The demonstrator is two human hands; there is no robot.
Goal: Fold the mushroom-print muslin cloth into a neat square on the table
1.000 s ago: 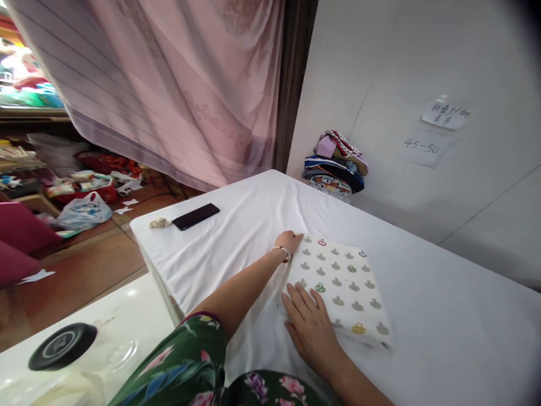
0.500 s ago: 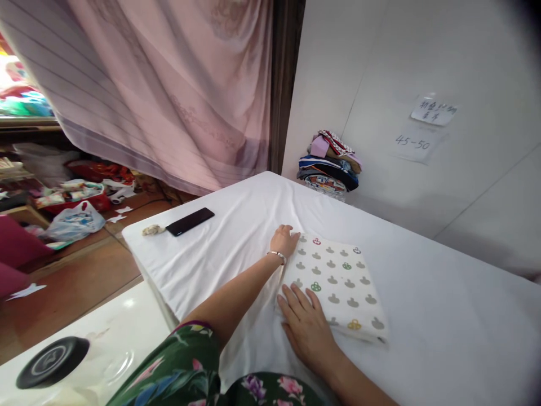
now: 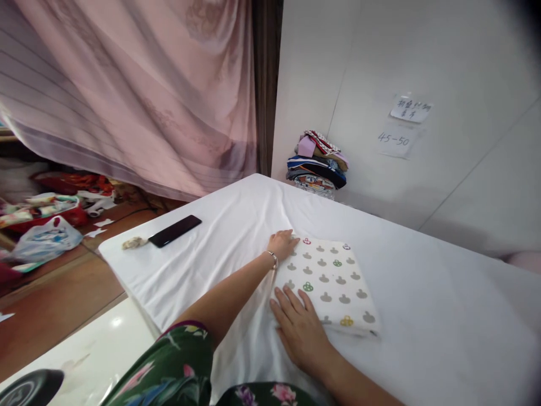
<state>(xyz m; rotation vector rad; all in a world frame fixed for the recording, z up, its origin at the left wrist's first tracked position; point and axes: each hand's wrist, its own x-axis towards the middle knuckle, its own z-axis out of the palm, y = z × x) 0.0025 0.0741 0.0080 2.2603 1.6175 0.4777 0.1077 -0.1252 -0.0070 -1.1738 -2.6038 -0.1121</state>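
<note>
In the head view, a folded mushroom-print cloth (image 3: 325, 287) lies on the white-covered table (image 3: 426, 321). The left hand (image 3: 282, 245), fingers extended, touches the cloth's far-left corner; the right hand (image 3: 302, 327), fingers slightly spread, rests flat at its near-left corner. Left of the cloth lies a phone (image 3: 174, 231).

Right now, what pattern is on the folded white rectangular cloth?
The cloth shows mostly grey mushroom-like shapes, a few red, green or yellow; best in head view.

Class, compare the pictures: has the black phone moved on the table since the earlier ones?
No. The black phone keeps its place near the left corner of the white table, beside the small pale lump; only the camera's view has shifted.
</note>
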